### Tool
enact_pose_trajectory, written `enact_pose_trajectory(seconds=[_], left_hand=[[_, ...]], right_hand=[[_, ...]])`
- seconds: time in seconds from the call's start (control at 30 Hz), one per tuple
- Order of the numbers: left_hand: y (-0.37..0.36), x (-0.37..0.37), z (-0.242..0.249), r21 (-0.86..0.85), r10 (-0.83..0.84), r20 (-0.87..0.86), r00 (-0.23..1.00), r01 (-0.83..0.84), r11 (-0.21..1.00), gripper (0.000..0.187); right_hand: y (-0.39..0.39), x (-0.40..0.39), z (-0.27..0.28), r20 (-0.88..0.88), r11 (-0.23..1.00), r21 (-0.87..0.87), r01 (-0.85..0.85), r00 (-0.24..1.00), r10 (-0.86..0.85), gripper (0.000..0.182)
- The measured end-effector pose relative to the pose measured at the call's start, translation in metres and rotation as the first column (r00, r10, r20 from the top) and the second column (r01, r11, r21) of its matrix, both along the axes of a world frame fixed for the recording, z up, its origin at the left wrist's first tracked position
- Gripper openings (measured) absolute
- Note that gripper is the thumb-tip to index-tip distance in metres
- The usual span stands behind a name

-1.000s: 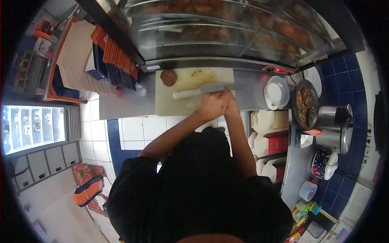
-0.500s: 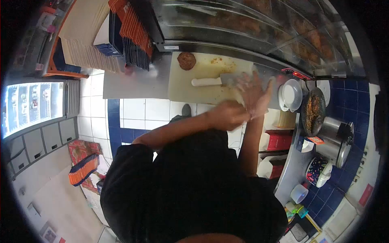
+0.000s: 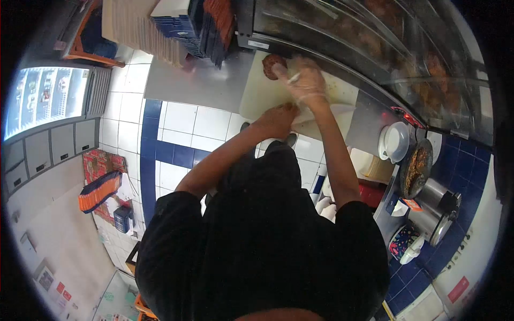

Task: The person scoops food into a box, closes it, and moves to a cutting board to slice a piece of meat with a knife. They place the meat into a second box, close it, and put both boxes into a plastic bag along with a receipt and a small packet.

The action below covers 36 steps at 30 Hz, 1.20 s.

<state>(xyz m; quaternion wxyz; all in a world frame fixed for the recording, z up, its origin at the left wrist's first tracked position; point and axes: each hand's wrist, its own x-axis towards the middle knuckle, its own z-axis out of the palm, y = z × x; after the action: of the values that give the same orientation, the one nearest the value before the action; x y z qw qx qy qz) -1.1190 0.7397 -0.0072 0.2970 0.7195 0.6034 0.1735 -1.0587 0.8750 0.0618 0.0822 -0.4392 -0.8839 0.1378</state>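
Observation:
My left hand (image 3: 278, 120) is closed at the near edge of the pale cutting board (image 3: 257, 99), around the handle of a knife (image 3: 329, 111). The blade points right, passing by my right wrist; the handle is hidden in my fist. My right hand (image 3: 306, 83), in a clear plastic glove, reaches over the board with fingers apart and blurred. Its foremost fingers are at a round brown patty (image 3: 272, 66) on the board's far left corner. Whether they press on the patty is hard to make out.
Stacked folded cartons (image 3: 195, 27) stand at the back left of the steel counter (image 3: 198, 85). A glass-fronted cabinet (image 3: 364, 59) borders the board's far side. White plastic bowls (image 3: 396, 140), a pan of food (image 3: 416, 168) and a steel pot (image 3: 436, 211) sit at right.
My left hand has let go of the right glove's cuff and taken the knife's handle. My right hand has moved left to the patty. The view has shifted.

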Motion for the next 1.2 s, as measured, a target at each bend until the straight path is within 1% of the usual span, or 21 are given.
enact_pose_trajectory(seconds=[0.03, 0.1, 0.13, 0.17, 0.23, 0.3, 0.33, 0.4, 0.43, 0.53, 0.6, 0.63, 0.73, 0.77, 0.83, 0.87, 0.93, 1.0, 1.03, 1.13, 1.2], left_hand=[[-0.022, -0.012, 0.010, -0.032, 0.026, 0.113, 0.993, -0.022, 0.999, 0.040], [-0.070, -0.032, 0.032, -0.288, 0.118, 0.098, 0.988, -0.085, 0.954, 0.042], [-0.096, -0.043, 0.031, -0.310, 0.153, 0.101, 0.983, -0.115, 0.944, 0.042], [-0.121, -0.053, 0.031, -0.330, 0.186, 0.105, 0.977, -0.142, 0.933, 0.042], [-0.159, -0.070, 0.071, -0.307, 0.288, 0.142, 0.947, -0.234, 0.922, 0.042], [-0.195, -0.082, 0.084, -0.358, 0.400, 0.102, 0.911, -0.342, 0.869, 0.035], [-0.212, -0.089, 0.084, -0.324, 0.423, 0.099, 0.900, -0.373, 0.869, 0.034], [-0.240, -0.098, 0.081, -0.253, 0.469, 0.101, 0.878, -0.433, 0.865, 0.031], [-0.248, -0.101, 0.080, -0.278, 0.516, 0.118, 0.848, -0.471, 0.837, 0.029], [-0.259, -0.103, 0.080, -0.360, 0.661, 0.166, 0.732, -0.579, 0.731, 0.026], [-0.253, -0.101, 0.078, -0.412, 0.753, 0.203, 0.626, -0.644, 0.645, 0.025], [-0.252, -0.103, 0.066, -0.304, 0.697, 0.216, 0.683, -0.632, 0.713, 0.023], [-0.235, -0.095, 0.054, -0.436, 0.772, 0.276, 0.573, -0.641, 0.632, 0.022], [-0.231, -0.091, 0.045, -0.352, 0.744, 0.336, 0.578, -0.655, 0.668, 0.025], [-0.223, -0.092, 0.036, -0.463, 0.770, 0.329, 0.547, -0.617, 0.636, 0.027], [-0.220, -0.091, 0.032, -0.517, 0.785, 0.324, 0.528, -0.596, 0.614, 0.028], [-0.214, -0.087, 0.038, -0.520, 0.790, 0.334, 0.514, -0.599, 0.609, 0.031], [-0.215, -0.086, 0.034, -0.549, 0.811, 0.342, 0.476, -0.599, 0.583, 0.031], [-0.216, -0.086, 0.033, -0.533, 0.798, 0.332, 0.502, -0.598, 0.598, 0.031], [-0.218, -0.087, 0.029, -0.505, 0.793, 0.323, 0.516, -0.615, 0.606, 0.033], [-0.216, -0.086, 0.032, -0.545, 0.809, 0.329, 0.488, -0.601, 0.585, 0.035]], right_hand=[[0.000, -0.015, -0.009, 0.017, 0.998, 0.043, -0.047, 0.999, 0.046, 0.076], [-0.003, -0.037, -0.022, 0.115, 0.999, -0.052, 0.002, 0.993, 0.004, 0.076], [-0.006, -0.045, -0.029, 0.167, 0.994, -0.101, 0.034, 0.986, -0.017, 0.075], [-0.008, -0.050, -0.039, 0.178, 0.996, -0.077, 0.038, 0.984, -0.024, 0.075], [-0.011, -0.059, -0.056, 0.197, 0.999, -0.030, 0.046, 0.980, -0.039, 0.073], [-0.016, -0.063, -0.061, 0.135, 0.995, -0.024, 0.100, 0.986, -0.096, 0.070], [-0.016, -0.065, -0.064, 0.102, 0.992, -0.019, 0.128, 0.987, -0.126, 0.070], [-0.014, -0.064, -0.068, 0.077, 0.993, -0.030, 0.116, 0.991, -0.114, 0.071], [-0.011, -0.062, -0.069, 0.063, 0.993, -0.032, 0.111, 0.992, -0.108, 0.071], [-0.014, -0.048, -0.068, 0.068, 0.999, 0.016, -0.044, 0.997, 0.043, 0.072], [-0.023, -0.040, -0.059, 0.073, 0.990, -0.055, -0.130, 0.988, 0.134, 0.070], [-0.029, -0.036, -0.054, 0.074, 0.981, -0.091, -0.171, 0.981, 0.178, 0.069], [-0.046, -0.023, -0.054, 0.120, 0.977, -0.070, -0.202, 0.971, 0.209, 0.074], [-0.046, -0.022, -0.054, 0.114, 0.981, -0.108, -0.161, 0.978, 0.173, 0.074], [-0.045, -0.022, -0.047, 0.107, 0.979, -0.188, -0.081, 0.989, 0.102, 0.075], [-0.042, -0.020, -0.053, 0.039, 0.981, -0.189, -0.050, 0.998, 0.058, 0.072], [-0.033, -0.012, -0.060, -0.092, 0.980, -0.197, 0.002, 0.996, -0.020, 0.067], [-0.028, 0.005, -0.051, -0.290, 0.912, -0.406, 0.058, 0.938, -0.188, 0.066], [-0.026, 0.010, -0.045, -0.368, 0.859, -0.507, 0.064, 0.886, -0.283, 0.066], [-0.022, 0.016, -0.055, -0.152, 0.934, -0.322, 0.155, 0.965, -0.213, 0.069], [-0.033, 0.004, -0.055, 0.027, 0.986, -0.108, 0.124, 0.992, -0.122, 0.071]])
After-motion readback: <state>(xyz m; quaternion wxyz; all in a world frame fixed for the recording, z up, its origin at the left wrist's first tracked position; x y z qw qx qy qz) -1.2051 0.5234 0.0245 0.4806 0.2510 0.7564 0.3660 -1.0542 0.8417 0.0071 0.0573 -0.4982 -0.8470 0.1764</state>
